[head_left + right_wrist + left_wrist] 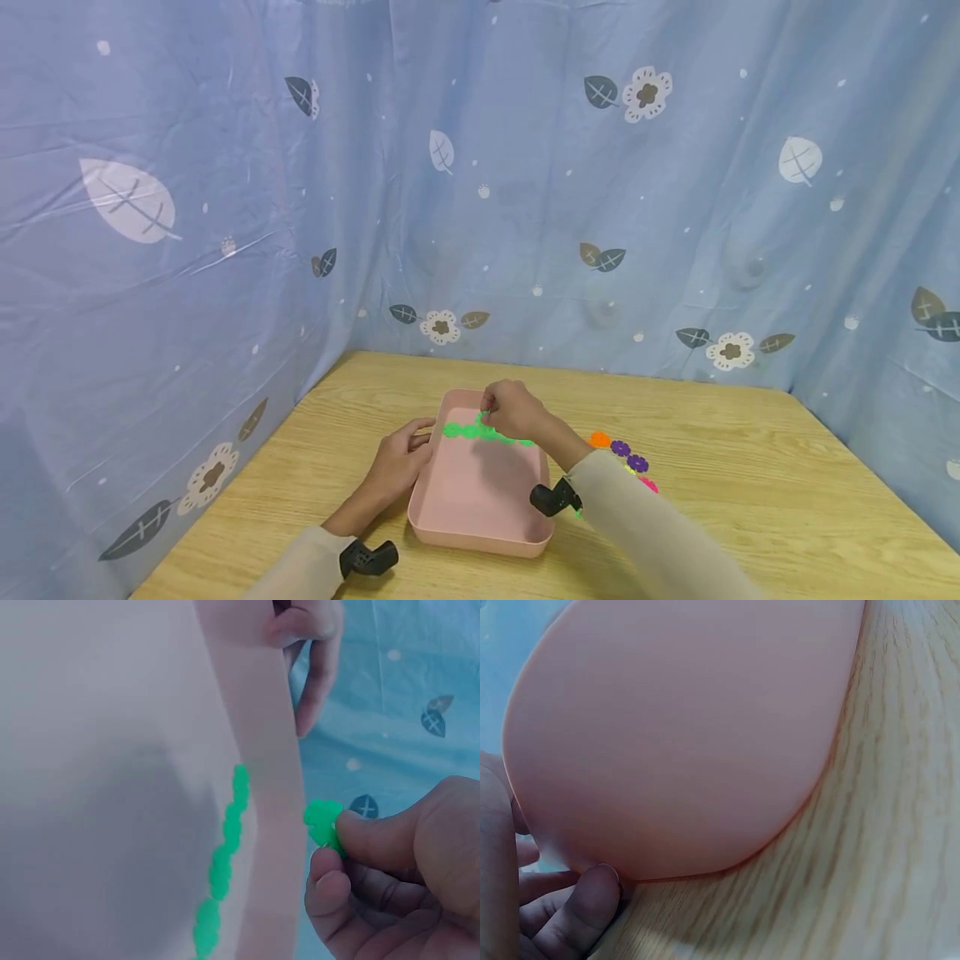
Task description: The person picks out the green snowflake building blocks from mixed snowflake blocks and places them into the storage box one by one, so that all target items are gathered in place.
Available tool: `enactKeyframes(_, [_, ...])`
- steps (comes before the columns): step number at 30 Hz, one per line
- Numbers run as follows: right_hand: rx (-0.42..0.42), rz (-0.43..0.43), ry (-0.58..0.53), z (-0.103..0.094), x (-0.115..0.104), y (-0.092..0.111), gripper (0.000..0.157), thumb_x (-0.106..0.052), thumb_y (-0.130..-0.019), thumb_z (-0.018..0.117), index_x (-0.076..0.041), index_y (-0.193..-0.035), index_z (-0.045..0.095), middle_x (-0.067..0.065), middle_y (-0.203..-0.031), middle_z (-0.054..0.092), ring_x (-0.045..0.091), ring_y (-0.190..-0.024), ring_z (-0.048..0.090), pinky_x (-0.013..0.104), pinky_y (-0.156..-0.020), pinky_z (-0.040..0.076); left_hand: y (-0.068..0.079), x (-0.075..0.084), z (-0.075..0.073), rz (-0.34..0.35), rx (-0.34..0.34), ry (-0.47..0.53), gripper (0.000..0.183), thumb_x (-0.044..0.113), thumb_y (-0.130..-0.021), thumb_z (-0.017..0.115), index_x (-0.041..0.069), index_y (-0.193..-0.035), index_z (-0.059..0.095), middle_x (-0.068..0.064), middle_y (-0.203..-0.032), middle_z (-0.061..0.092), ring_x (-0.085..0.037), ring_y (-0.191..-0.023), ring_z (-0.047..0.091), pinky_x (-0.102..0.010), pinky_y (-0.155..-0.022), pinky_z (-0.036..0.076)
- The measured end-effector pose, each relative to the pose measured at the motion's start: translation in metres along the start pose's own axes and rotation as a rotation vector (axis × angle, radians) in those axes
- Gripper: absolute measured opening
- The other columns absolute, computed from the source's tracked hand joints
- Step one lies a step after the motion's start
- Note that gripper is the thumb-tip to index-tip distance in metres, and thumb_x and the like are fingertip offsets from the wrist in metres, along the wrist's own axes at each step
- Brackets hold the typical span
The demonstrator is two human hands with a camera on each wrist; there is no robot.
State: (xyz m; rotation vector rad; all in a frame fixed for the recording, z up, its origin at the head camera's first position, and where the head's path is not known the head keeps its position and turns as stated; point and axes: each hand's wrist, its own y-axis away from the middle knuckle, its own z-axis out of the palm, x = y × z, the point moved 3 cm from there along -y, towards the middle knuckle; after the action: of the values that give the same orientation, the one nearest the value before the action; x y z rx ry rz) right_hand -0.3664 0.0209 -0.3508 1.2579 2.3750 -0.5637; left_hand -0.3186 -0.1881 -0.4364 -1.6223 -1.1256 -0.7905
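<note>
- Curtain (247,183), pale blue and printed with leaves and flowers, hangs at the left and runs on behind the worktop (750,467), which is wood-grained.
- Left hand (397,465), below a light sleeve (300,558) and a black wrist camera (367,558): its fingers are parted and loosely bent, touching the left wall of the tray.
- Tray (480,500), pink, with rounded corners, lies on the worktop between the two arms.
- Row of green flower-shaped pieces (470,431) crosses the tray's floor towards the far end, each touching the next; the right hand hides part of it in the head view.
- Right hand (517,410) reaches over the tray, thumb and fingertips closed in a pinch on one green piece (324,817), which shows apart from the row in the right wrist view.
- Right of the tray, partly behind the right sleeve (645,525), lie an orange piece (599,439), two purple pieces (620,448), a yellow bit (630,470) and a pink piece (648,484).
</note>
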Motion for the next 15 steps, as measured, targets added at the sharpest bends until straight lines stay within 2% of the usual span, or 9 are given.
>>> enactKeyframes(4, [-0.016,0.085,-0.017,0.011,0.005,-0.006,0.010,-0.012,-0.093,0.070,-0.014,-0.085,0.065,-0.003,-0.071,0.065,0.013,-0.060,0.064,0.040,-0.066,0.046,-0.001,-0.001,0.000,0.002,0.003,-0.021,0.041,0.005,-0.098,0.056,-0.002,-0.139,0.057,-0.027,-0.120,0.069,-0.036,-0.109,0.071,-0.036,-0.078,0.062])
enactKeyframes(7, [-0.029,0.112,-0.112,0.020,0.008,-0.009,0.008,-0.009,-0.093,0.070,-0.011,-0.086,0.066,0.002,-0.068,0.067,0.018,-0.059,0.066,0.039,-0.067,0.052,0.000,0.000,0.001,0.000,-0.005,-0.011,0.041,0.006,-0.099,0.056,-0.002,-0.139,0.056,-0.027,-0.120,0.069,-0.037,-0.109,0.070,-0.036,-0.078,0.062])
enactKeyframes(11, [-0.037,0.123,-0.266,0.030,0.010,-0.013,0.005,0.000,-0.090,0.068,0.001,-0.086,0.068,0.012,-0.073,0.069,0.022,-0.058,0.067,0.034,-0.057,0.057,0.001,0.000,0.001,-0.007,-0.014,0.015,0.042,0.007,-0.099,0.056,-0.003,-0.140,0.055,-0.029,-0.121,0.068,-0.038,-0.109,0.070,-0.036,-0.077,0.062])
enactKeyframes(15, [-0.034,0.133,-0.304,0.039,0.007,-0.021,0.005,0.004,-0.089,0.068,0.002,-0.085,0.069,0.014,-0.075,0.069,0.023,-0.058,0.068,0.033,-0.057,0.058,-0.001,0.000,0.001,-0.014,-0.009,0.009,0.042,0.006,-0.099,0.056,-0.003,-0.140,0.055,-0.028,-0.121,0.069,-0.038,-0.108,0.071,-0.036,-0.077,0.062])
